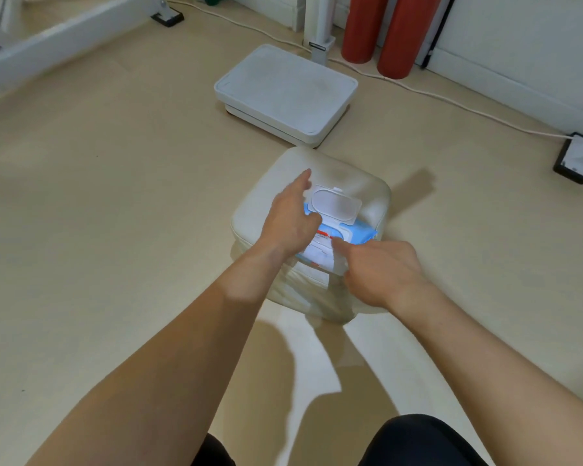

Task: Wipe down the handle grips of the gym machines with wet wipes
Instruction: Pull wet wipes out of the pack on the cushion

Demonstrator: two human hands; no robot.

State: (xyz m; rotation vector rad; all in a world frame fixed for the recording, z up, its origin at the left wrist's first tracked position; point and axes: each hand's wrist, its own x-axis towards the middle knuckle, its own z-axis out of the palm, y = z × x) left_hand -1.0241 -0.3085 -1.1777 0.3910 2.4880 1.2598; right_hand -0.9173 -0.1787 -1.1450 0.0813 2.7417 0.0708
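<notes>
The left hand (288, 220) rests on the left end of the pack of wet wipes (359, 234), index finger straight, thumb at the lower left corner of the flipped-up lid (336, 205). The right hand (381, 269) has its fingertips at the pack's opening; whether they pinch a wipe cannot be determined. The pack lies on a cream padded stool (360, 186) at frame centre. Above it, a white platform (285, 92) sits on the floor (115, 196). Two red rollers (360, 28) stand at upper right.

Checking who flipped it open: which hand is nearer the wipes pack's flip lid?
Left. The left hand sits at the left edge of the open flip lid; the right hand is at the near end of the wet wipes pack, short of the lid.
</notes>
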